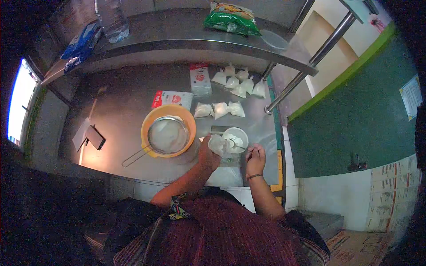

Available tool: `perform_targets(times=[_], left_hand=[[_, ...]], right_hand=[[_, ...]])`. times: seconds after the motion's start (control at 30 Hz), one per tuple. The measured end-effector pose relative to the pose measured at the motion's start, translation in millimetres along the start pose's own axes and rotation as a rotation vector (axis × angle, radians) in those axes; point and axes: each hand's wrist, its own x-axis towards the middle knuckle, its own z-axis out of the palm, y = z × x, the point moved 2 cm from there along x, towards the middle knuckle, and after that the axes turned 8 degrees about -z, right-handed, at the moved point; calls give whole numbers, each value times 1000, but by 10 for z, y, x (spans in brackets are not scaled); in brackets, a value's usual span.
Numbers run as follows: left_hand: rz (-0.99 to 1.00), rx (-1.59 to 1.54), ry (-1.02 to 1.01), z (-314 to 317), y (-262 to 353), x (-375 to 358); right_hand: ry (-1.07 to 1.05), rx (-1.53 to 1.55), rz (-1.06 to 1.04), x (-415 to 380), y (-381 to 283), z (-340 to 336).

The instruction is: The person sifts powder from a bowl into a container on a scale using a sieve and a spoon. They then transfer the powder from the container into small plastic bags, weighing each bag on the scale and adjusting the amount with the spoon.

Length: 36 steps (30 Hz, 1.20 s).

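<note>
My left hand [210, 154] is closed around a clear plastic bag [216, 144], its mouth next to a white bowl [241, 134]. White powder lies in the bowl. My right hand [255, 159] pinches the handle of a spoon [238, 146], whose head is over the powder at the bowl's left side. Left of my hands, a wire-rimmed sieve [168, 136] with white powder rests on an orange basin [147, 123]. Behind the bowl stand tied bags of white powder [221, 110], with several more [239, 91] farther back.
Two red-and-white packs lie behind the basin, one upright pack [200, 80] and one flat pack [172, 99]. A dark phone-like object [95, 137] stands at left. The overhead shelf [177, 39] holds a green package [231, 20] and a clear bottle [112, 21].
</note>
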Motion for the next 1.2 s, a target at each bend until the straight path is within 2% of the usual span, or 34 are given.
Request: perform_targets(times=[0.03,0.07,0.13,0.17,0.23,0.37,0.43,0.57,0.63,0.67,0.73,0.77,0.83,0.97,1.03,1.13,1.2], left_hand=[[64,167,-106,4,14,-9],[62,171,-108,-13,-8,-28],[360,886,138,278,103,-262],[363,888,137,223,110,-188],[10,-111,2,68,114,26],[38,-186,153,253,169,-71],[416,622,38,295,201,-156],[458,671,52,311,222,-82],[458,869,88,393,236,-112],[458,868,86,405,240,-99],[175,231,-41,400,213,-47],[175,229,-42,431,228,-36],[-133,-188,182,532,220,-54],[-76,-281,98,341,147,123],[50,48,-173,317,151,71],[49,61,-73,254,125,138],[52,59,-103,274,113,80]], right_hand=[[4,3,-1,9,-11,6],[39,64,36,20,-16,10],[73,129,69,43,-6,-4],[100,137,91,62,4,-34],[124,150,114,86,11,-95],[185,192,154,76,-84,-167],[210,212,173,74,-168,-200],[235,181,106,123,-289,-249],[242,208,74,132,-403,-258],[228,241,77,134,-467,-263],[211,273,80,105,-637,-219],[191,266,62,73,-729,-182],[169,256,44,39,-818,-150],[86,275,32,-31,-948,-36],[73,276,41,-45,-964,28],[22,247,31,-67,-990,129],[-25,238,-24,-113,-1045,229]])
